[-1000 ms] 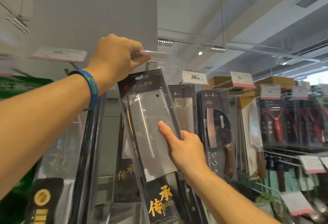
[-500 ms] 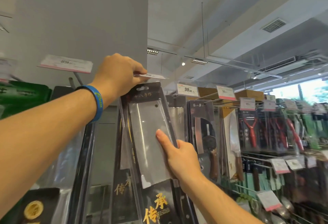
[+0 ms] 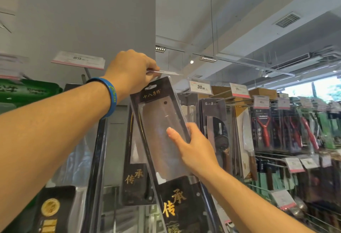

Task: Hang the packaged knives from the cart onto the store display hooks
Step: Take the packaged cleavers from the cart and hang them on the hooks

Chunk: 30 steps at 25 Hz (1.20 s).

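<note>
— What changed from a moment before?
— The packaged knife [image 3: 158, 149] leaned over more. Its top swung left, up close under the left hand. The whole view swung a little too.
— What was on the far left?
— A price tag [image 3: 78, 60] marked 89, high up. Next came the left hand [image 3: 129, 72], with a blue wristband [image 3: 110, 96]. Its fingers were curled and pinched a thin clear label plate [image 3: 168, 72], holding it up flat.
— And the knife?
— It was in the middle, up in the air, tilted, just below that plate. The hang hole [image 3: 150, 86] at its top was right by the left hand's fingers. I could not see the hook, so I could not tell for sure if the hole was on it. It looked not on yet.
— Who held it?
— The right hand [image 3: 195, 151]. Its thumb lay on the clear front, and the other fingers went round the right edge, behind.
— Was any of the job done?
— Some, I think. A same-looking pack [image 3: 132, 159] hung just behind, and more knife packs [image 3: 214, 122] hung to the right. Red peelers [image 3: 264, 127] hung further right.
— What was left?
— Slide this one onto the hook and let the plate drop. The cart was out of sight, so I could not tell how many more waited.
</note>
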Each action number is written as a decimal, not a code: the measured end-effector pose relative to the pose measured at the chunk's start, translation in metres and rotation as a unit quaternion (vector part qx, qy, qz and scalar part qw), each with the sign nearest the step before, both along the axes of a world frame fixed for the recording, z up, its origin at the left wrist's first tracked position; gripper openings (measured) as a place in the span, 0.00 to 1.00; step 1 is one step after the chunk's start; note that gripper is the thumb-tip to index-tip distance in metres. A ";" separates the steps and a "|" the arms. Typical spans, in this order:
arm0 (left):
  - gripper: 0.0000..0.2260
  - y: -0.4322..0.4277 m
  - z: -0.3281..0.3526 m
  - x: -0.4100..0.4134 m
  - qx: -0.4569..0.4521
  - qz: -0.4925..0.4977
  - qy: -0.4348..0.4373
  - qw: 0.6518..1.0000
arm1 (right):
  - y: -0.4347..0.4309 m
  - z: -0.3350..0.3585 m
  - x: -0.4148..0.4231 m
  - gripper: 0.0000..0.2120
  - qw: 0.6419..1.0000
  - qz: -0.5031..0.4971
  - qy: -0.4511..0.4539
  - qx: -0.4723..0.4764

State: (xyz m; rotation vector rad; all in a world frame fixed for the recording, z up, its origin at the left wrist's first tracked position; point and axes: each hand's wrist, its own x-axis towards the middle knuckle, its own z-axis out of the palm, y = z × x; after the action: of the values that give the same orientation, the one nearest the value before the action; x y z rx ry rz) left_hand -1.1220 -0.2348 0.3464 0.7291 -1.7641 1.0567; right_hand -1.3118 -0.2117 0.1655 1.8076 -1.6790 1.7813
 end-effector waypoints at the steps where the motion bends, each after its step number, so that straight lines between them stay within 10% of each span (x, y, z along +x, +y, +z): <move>1: 0.12 0.002 0.001 0.000 0.007 0.007 -0.006 1.000 | 0.001 0.002 0.001 0.30 0.999 0.005 0.006 -0.034; 30: 0.10 0.010 0.006 0.001 0.068 0.048 -0.016 0.996 | -0.012 0.044 0.005 0.31 0.996 0.027 -0.065 0.045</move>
State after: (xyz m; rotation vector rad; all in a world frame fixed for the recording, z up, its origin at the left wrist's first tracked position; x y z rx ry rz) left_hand -1.1208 -0.2250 0.3526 0.8941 -1.8579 1.0237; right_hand -1.3070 -0.2236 0.2094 1.8254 -1.8003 1.9152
